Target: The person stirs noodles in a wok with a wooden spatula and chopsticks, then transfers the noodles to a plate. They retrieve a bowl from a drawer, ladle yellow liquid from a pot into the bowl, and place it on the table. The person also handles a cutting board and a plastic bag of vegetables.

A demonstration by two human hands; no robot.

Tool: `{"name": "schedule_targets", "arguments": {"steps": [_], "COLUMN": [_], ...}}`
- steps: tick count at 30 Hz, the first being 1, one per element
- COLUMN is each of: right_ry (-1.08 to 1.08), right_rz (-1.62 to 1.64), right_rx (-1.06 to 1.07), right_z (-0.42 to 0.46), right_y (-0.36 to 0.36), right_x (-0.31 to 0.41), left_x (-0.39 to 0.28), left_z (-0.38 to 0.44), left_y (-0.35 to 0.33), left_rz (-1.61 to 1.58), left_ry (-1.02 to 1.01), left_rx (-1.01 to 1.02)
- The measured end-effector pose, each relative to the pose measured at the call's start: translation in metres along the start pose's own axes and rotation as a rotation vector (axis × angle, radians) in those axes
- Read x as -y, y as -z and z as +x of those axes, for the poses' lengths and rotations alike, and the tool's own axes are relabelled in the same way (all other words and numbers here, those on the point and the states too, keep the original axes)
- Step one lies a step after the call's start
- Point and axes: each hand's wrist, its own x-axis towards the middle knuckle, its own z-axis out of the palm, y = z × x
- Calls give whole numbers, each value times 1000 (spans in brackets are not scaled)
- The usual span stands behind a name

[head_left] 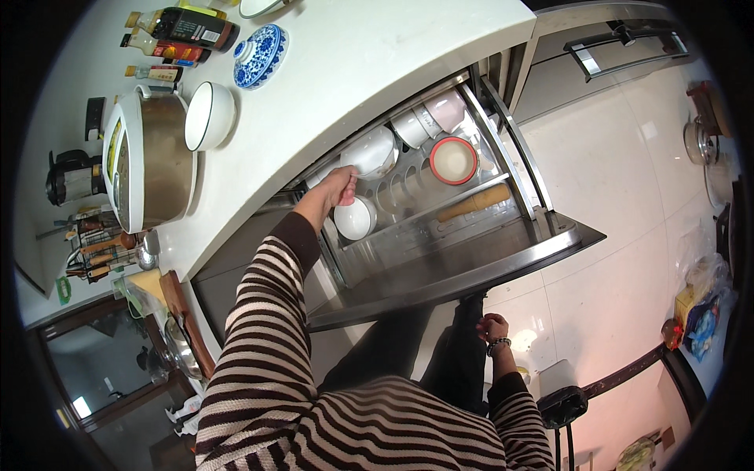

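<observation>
A metal-lined kitchen drawer is pulled out under the white counter. My left hand reaches into it, thumb and fingers pinching the edge of a large white bowl that lies tilted at the back. Just below that hand sits a smaller white bowl. Deeper to the right are a red-rimmed cup, white bowls on their sides and a pale pink one. A wooden rolling pin lies in the front section. My right hand hangs beside my leg with loosely bent fingers, nothing visible in it.
On the counter stand a dark-rimmed white bowl, a blue-and-white lid, a rice cooker and sauce bottles. The drawer front juts out before my legs. A black-topped bin stands at lower right.
</observation>
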Motion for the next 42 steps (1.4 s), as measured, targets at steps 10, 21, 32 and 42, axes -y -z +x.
{"name": "schedule_targets", "arguments": {"steps": [10, 21, 32, 42], "right_ry": [77, 969, 1239, 931], "right_rz": [-20, -94, -1270, -1607], "right_rx": [-31, 237, -105, 3], "right_z": [-24, -280, -242, -198], "right_y": [12, -38, -150, -216], "right_x": [16, 189, 250, 290], "left_x": [52, 65, 73, 98], "left_z": [-64, -200, -176, -21], "left_y": [-20, -73, -55, 24], "left_rz": [-133, 423, 313, -151], "left_ry": [-37, -801, -642, -293], "left_rx": [254, 212, 330, -86]}}
